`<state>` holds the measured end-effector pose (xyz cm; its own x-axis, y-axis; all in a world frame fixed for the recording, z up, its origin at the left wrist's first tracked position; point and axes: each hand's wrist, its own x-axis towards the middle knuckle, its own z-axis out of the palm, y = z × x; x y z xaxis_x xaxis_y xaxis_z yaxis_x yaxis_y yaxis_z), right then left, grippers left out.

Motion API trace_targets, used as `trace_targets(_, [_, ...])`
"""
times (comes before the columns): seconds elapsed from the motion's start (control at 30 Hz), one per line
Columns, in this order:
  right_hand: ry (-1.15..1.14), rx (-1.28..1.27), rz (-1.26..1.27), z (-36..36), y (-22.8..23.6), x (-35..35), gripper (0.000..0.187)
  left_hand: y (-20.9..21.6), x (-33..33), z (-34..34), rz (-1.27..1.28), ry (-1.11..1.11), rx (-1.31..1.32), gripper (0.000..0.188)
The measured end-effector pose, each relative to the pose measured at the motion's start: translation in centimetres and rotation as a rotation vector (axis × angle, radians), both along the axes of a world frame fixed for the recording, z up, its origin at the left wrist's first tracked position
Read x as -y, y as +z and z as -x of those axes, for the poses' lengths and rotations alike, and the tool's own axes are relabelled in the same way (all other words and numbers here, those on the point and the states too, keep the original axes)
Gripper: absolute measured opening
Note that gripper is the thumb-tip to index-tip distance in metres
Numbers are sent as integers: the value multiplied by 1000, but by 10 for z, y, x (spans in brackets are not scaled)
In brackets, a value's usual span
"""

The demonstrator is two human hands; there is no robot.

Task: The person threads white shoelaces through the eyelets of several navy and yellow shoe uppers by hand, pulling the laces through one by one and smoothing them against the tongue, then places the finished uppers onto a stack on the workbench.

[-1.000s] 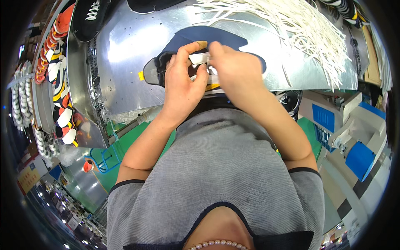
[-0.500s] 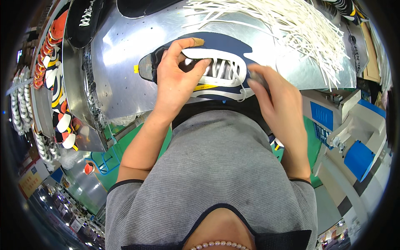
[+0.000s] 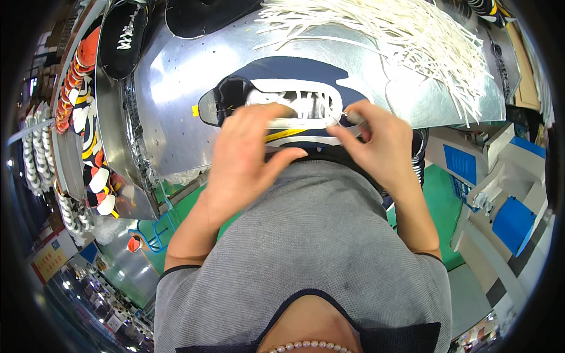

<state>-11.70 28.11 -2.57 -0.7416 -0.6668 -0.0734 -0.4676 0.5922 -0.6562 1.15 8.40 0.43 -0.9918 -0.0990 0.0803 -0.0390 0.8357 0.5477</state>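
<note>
A dark blue shoe upper lies spread on the metal worktop, close to the person's body, its heel end toward the left and its toe end toward the right. A white lacing panel runs along its middle, with white lace crossing the opening in several strands. A yellow stripe marks the side nearest the person, and a small yellow tab sits just beyond the heel. The hands are apart from each other, one over each part of the upper. The left hand reaches over the near side of the panel, its fingers bent across the opening and its thumb spread well away from them. The right hand is at the toe end, thumb and forefinger curled toward the end of the panel; whether they pinch the lace cannot be told. Beyond the upper, a loose heap of white laces covers the far right of the worktop. At the far left lies a black shoe piece laced in white, with another black piece beside it along the far edge. Farther left, orange, white and black shoe parts stand in a row. To the right is a pale machine with a blue panel, above a green floor.
</note>
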Motion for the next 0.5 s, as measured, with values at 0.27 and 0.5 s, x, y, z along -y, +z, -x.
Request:
trace_targets(0.27, [71, -164, 258, -6, 23, 3, 14, -30, 7, 31, -209, 266, -204, 19])
trace_targets(0.5, [183, 139, 391, -22, -3, 10, 15, -26, 25, 42, -12, 283, -473, 18])
